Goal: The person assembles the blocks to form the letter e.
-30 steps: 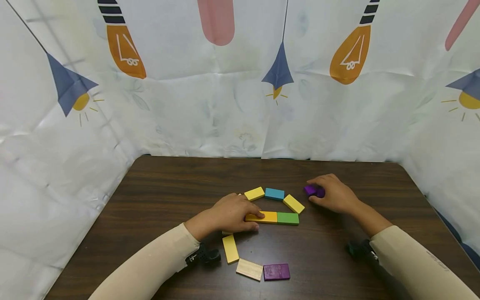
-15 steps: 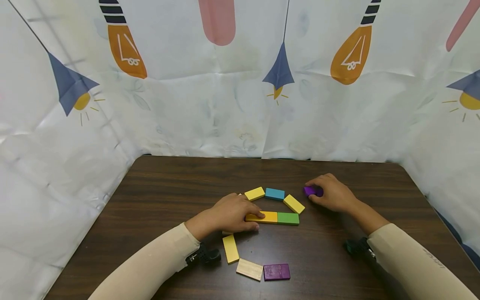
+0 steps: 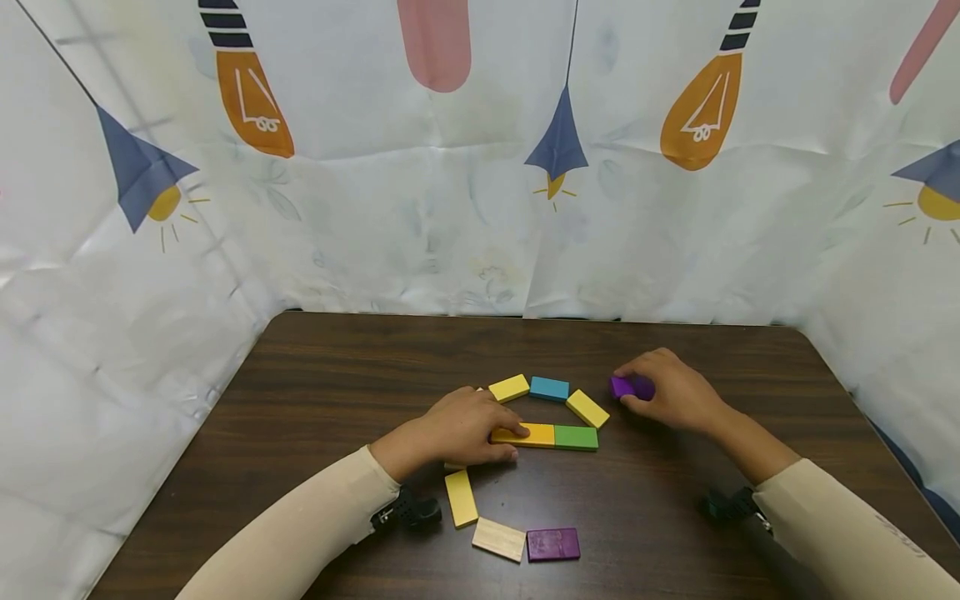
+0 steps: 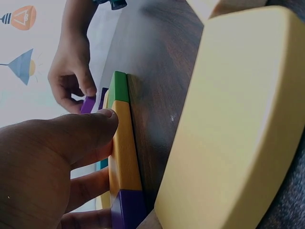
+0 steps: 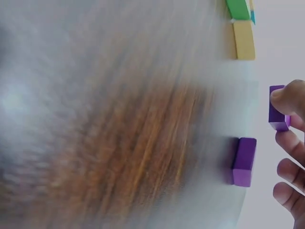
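My left hand rests over a row of blocks, fingertips on their tops. In the left wrist view its thumb overlaps an orange block, with a green block beyond and a dark purple block at the near end. My right hand pinches a purple block between thumb and finger, right of the yellow block. Close by, a second purple block stands on the table in the right wrist view. The left hand partly hides the row's left end.
A curve of flat blocks lies around the row: a yellow block, a blue block, another yellow block, a plain wooden block and a dark purple block. A patterned curtain hangs behind the brown table.
Over the last half second the right hand has shifted slightly right and towards me with its purple block. My left hand and the other blocks stay put.
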A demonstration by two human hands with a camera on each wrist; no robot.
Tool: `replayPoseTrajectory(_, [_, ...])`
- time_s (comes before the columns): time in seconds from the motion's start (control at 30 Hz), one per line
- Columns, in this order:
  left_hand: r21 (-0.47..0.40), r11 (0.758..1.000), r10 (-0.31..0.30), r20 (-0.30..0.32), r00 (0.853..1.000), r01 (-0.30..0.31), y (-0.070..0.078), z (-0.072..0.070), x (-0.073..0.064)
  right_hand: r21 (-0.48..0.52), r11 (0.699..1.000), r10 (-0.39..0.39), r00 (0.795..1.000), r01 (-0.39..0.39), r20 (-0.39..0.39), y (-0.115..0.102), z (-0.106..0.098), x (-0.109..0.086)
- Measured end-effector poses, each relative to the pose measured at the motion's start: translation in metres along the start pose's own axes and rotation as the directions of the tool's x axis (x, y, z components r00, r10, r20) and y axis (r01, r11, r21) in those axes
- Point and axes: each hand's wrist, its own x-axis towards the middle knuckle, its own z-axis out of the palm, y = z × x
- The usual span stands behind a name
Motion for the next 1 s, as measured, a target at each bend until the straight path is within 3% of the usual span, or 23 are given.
replayPoseTrajectory(0.4, [-0.002,1.000,-0.006,0.001,1.000,0.006,0.001,-0.001,-0.001,0.017,0.995,-0.102,0.995,0.102,0.009,-0.018,-0.004,-0.022])
replayPoseTrajectory(1.0, [-0.005,1.000,-0.006,0.004,1.000,0.006,0.000,0.000,0.001,0.039,0.965,-0.259,0.966,0.259,0.007,-0.042,0.007,-0.047])
